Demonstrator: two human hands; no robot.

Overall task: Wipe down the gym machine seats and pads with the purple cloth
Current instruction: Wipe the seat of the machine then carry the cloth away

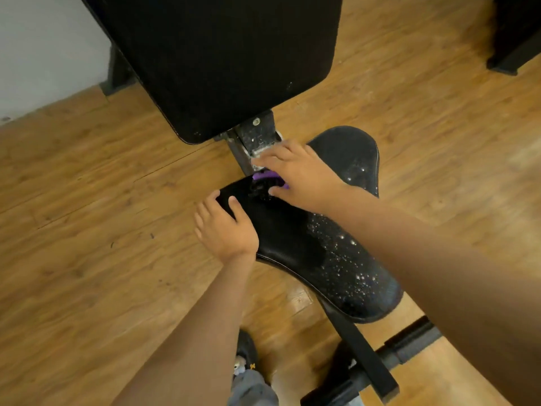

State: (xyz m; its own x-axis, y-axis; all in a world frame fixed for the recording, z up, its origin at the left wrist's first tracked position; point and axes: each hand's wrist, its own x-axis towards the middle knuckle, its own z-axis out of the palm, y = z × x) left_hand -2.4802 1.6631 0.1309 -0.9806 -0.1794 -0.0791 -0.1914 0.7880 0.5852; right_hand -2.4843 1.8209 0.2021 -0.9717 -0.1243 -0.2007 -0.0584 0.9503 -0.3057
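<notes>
A black padded seat (316, 244) of a gym bench fills the middle of the head view, speckled with white flecks on its right side. The purple cloth (265, 177) lies at the seat's far narrow end, mostly covered by my right hand (295, 174), whose fingers curl over it and press it down. My left hand (227, 228) grips the seat's left edge, thumb on top of the pad. The large black back pad (228, 60) stands tilted above the seat.
The bench's black metal frame (366, 356) and crossbar run below the seat on a wooden floor (87, 215). A bolted bracket (257, 133) joins seat and back pad. My shoe (246, 356) stands near the frame. A dark machine base (515, 39) sits at the top right.
</notes>
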